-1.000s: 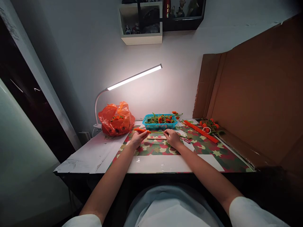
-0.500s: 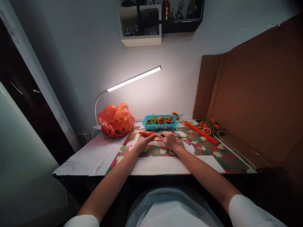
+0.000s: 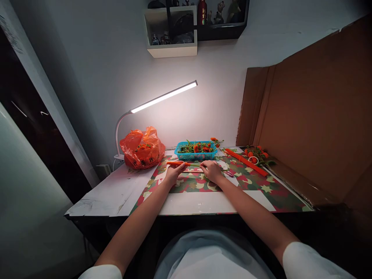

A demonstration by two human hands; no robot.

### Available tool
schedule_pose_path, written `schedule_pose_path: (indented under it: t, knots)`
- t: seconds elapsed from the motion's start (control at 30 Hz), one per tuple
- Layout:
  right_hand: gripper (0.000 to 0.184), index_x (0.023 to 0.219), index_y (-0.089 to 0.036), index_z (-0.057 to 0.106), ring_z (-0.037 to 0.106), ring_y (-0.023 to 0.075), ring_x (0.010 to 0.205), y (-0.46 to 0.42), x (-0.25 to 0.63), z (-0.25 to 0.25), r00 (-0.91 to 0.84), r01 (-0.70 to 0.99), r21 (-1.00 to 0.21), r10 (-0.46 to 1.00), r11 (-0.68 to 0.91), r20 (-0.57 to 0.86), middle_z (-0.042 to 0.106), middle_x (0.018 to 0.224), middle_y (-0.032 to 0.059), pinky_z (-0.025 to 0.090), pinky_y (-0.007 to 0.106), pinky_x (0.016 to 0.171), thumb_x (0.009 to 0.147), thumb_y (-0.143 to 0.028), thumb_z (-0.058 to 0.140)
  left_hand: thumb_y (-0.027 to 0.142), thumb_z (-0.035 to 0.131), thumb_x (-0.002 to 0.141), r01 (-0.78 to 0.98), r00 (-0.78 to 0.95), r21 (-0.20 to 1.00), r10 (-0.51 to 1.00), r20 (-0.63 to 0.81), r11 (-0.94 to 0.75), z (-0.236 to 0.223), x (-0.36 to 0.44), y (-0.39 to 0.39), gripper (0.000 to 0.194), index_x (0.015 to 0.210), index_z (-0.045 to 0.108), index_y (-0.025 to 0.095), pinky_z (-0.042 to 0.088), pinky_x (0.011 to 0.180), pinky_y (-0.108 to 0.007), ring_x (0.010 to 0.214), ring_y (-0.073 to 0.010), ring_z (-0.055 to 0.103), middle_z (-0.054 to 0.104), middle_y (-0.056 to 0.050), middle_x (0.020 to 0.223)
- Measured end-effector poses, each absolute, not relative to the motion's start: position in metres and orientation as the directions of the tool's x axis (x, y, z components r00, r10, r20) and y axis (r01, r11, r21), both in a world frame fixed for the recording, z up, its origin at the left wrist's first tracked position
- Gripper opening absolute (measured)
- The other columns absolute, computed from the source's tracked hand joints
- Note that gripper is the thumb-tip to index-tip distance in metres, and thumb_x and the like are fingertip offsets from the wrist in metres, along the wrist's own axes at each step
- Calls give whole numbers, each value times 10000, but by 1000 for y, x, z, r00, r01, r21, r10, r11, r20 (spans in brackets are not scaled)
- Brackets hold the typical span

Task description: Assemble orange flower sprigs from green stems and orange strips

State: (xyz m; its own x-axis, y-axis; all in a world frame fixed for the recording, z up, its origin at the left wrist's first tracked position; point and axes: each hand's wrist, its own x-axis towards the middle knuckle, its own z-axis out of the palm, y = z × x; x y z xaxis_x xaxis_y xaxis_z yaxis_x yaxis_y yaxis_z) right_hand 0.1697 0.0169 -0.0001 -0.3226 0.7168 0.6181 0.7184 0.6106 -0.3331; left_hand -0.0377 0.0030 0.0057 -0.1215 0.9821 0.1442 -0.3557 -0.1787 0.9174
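Left hand [image 3: 175, 171] closed on the orange length of a thin stick [image 3: 171, 163]; right hand [image 3: 211, 171] pinching its green part — stick roughly level over the table [image 3: 101, 195], near side of the blue basket [image 3: 195, 156]. Pink-handled scissors [image 3: 229, 174] just beyond right hand.

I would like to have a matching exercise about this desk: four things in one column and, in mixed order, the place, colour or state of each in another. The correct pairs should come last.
1. Left hand
2. Right hand
3. Basket
4. Lamp

A. Blue, holding orange flowers
B. At the green part of the orange-and-green piece
C. Lit
D. At the orange part of that piece

Pairs: 1-D, 2-B, 3-A, 4-C
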Motion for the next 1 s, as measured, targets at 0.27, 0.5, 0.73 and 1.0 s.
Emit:
schedule_pose_path:
  t: [0.27,0.5,0.73,1.0]
  knots:
    - [156,813,-199,654,607,179,828,17,167,-4,-334,685,-372,724,626,603,711,872,39,344,303,785,889,-210,518,223,859,570,-324,-81,932,987,142,-160,5,-36,1,312,778,643,139,543,738,-281,724,-174,694,717,-60,748]
    - [168,839,-197,665,607,173,826,6,153,3,-406,638,-334,672,694,619,705,848,36,333,300,771,908,-200,512,297,861,555,-242,104,957,976,190,-160,0,-29,-3,317,772,687,145,525,720,-281,761,-203,683,720,-77,770]
    - [158,861,-213,678,604,165,796,2,154,5,-389,637,-368,695,677,604,703,826,27,333,302,785,908,-253,533,301,867,538,-265,67,952,983,173,-150,2,-27,-3,343,774,678,140,526,747,-291,731,-184,679,717,-70,756]
    - [142,839,-218,684,603,186,871,11,171,5,-342,693,-386,750,608,566,711,882,35,335,309,796,877,-209,548,261,870,539,-335,-73,926,985,157,-173,5,-35,2,352,780,649,132,540,734,-280,708,-168,687,716,-63,738]
